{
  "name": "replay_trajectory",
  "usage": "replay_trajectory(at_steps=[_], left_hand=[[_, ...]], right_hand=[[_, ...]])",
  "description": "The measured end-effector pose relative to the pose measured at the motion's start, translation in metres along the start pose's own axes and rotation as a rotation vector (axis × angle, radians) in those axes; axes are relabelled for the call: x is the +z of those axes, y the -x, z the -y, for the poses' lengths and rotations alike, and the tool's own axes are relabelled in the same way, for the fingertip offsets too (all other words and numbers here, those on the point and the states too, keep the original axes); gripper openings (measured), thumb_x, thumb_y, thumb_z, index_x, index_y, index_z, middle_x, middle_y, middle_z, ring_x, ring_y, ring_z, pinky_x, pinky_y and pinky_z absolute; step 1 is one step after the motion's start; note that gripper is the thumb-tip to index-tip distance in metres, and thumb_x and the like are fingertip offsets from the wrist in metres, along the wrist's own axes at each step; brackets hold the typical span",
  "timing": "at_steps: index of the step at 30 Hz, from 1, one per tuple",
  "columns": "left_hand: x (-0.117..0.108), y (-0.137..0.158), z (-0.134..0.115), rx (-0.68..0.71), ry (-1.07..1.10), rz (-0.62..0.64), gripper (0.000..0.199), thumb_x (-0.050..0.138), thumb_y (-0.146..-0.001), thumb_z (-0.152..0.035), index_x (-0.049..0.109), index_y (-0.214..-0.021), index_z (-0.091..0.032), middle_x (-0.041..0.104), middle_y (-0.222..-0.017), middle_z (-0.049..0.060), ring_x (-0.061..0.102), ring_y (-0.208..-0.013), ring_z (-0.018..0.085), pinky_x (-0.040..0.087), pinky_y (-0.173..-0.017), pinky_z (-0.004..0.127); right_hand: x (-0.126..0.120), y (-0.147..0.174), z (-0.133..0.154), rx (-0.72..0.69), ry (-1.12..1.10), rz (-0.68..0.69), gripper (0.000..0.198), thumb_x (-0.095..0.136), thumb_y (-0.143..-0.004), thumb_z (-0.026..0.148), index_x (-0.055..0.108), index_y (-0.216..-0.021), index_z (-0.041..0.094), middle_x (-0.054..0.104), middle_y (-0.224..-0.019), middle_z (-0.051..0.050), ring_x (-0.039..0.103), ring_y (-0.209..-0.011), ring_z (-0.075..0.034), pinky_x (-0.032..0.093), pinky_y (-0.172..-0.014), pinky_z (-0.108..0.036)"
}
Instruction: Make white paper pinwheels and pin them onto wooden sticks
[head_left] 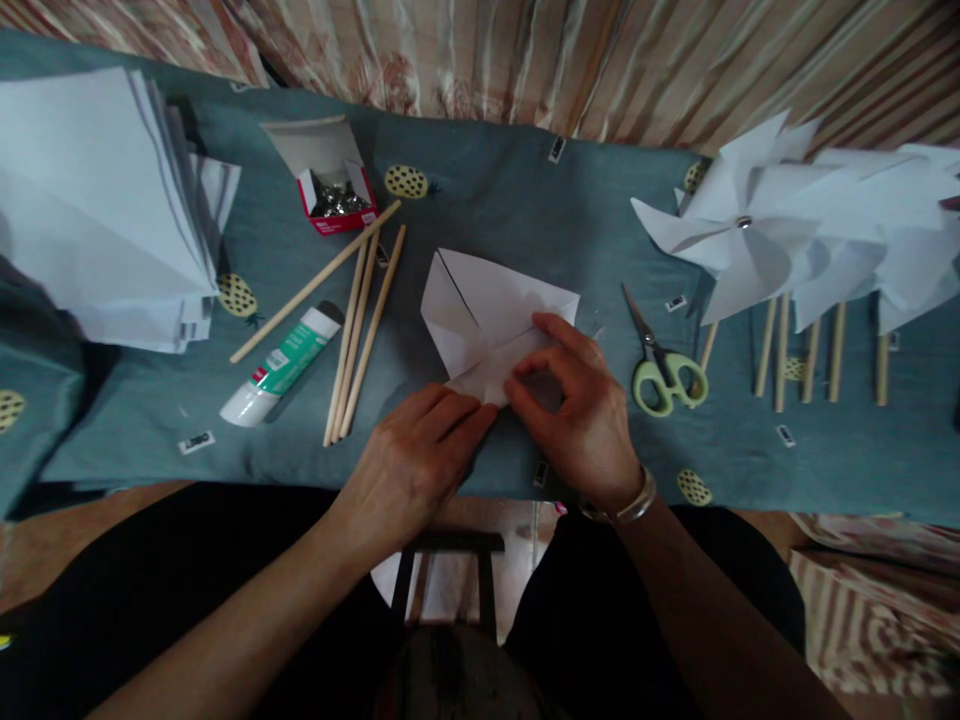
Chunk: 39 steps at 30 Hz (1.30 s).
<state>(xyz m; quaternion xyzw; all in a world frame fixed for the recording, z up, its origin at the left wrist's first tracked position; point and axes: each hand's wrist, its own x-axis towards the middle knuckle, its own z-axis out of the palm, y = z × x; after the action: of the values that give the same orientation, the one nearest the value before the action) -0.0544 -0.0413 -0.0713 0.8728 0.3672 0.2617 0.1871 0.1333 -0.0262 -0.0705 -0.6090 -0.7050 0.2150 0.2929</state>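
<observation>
- Dark-trousered legs [187, 600] and bare forearms [255, 605] lie nearest the camera, below the tablecloth [517, 190], a soft teal fabric printed with yellow pineapples.
- Far left, a thick, uneven stack of white paper [90, 210] suggests plenty of unused stock.
- Next, a red-and-white cardboard box [343, 222] stands with its flap up, showing shiny metal pins, too small to tell exactly which kind.
- Below it lie a green-and-white glue stick [283, 365], apparently capped, and smooth, pale wooden dowels: a slanted dowel [315, 282] and three nearly parallel dowels [355, 337], none with paper on.
- At the centre is the folded white paper [517, 300], angular and crisp, a dark cut running inward from its upper left corner. It looks partly shaped; no pin or dowel is on it.
- On its near corner, the left hand [424, 440] holds the edge between thumb and close-set fingers.
- Beside it, the right hand [577, 400], wearing a metal bracelet [637, 498], appears to pinch the paper narrowly, index fingertip resting higher up.
- Right of that, green-handled scissors [654, 350] lie untouched.
- Far right, overlapping paper pinwheels [750, 225] with curved blades look finished, the foremost showing a round metal centre, dowels beneath.
</observation>
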Motion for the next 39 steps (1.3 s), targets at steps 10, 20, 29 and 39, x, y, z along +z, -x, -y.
replay_trajectory(at_steps=[10,20,29,39], left_hand=[[0.000,-0.001,-0.001,0.003,0.012,0.000,0.022,0.053,-0.091,-0.006,0.061,-0.112,-0.009,0.068,-0.096,0.011,0.061,-0.087,0.021,0.059,-0.074,0.037],[-0.001,-0.002,-0.001,0.000,0.004,0.017,0.021,0.050,-0.094,-0.010,0.062,-0.110,-0.011,0.068,-0.095,0.010,0.061,-0.085,0.020,0.059,-0.072,0.036],[-0.001,-0.003,-0.001,0.006,0.009,0.011,0.020,0.052,-0.092,-0.008,0.062,-0.110,-0.008,0.068,-0.093,0.011,0.061,-0.084,0.021,0.059,-0.071,0.037],[0.000,-0.001,-0.001,-0.007,0.022,0.027,0.021,0.053,-0.091,-0.008,0.062,-0.110,-0.007,0.068,-0.095,0.011,0.060,-0.085,0.022,0.059,-0.072,0.038]], right_hand=[[0.000,0.002,-0.001,-0.033,0.031,0.013,0.005,0.060,-0.085,0.020,0.063,-0.086,0.024,0.056,-0.137,-0.008,0.051,-0.130,-0.027,0.044,-0.108,-0.051],[0.003,0.006,0.002,-0.125,0.119,0.023,0.017,0.051,-0.092,0.017,0.062,-0.101,0.026,0.051,-0.138,-0.006,0.048,-0.131,-0.026,0.043,-0.111,-0.045],[0.011,0.010,0.000,-0.188,0.126,0.026,0.033,0.044,-0.095,0.013,0.061,-0.119,0.028,0.046,-0.144,-0.007,0.041,-0.136,-0.030,0.040,-0.111,-0.055],[0.013,0.012,0.004,-0.148,0.108,0.075,0.039,0.045,-0.093,0.011,0.056,-0.127,0.028,0.045,-0.147,-0.007,0.037,-0.141,-0.030,0.036,-0.115,-0.054]])
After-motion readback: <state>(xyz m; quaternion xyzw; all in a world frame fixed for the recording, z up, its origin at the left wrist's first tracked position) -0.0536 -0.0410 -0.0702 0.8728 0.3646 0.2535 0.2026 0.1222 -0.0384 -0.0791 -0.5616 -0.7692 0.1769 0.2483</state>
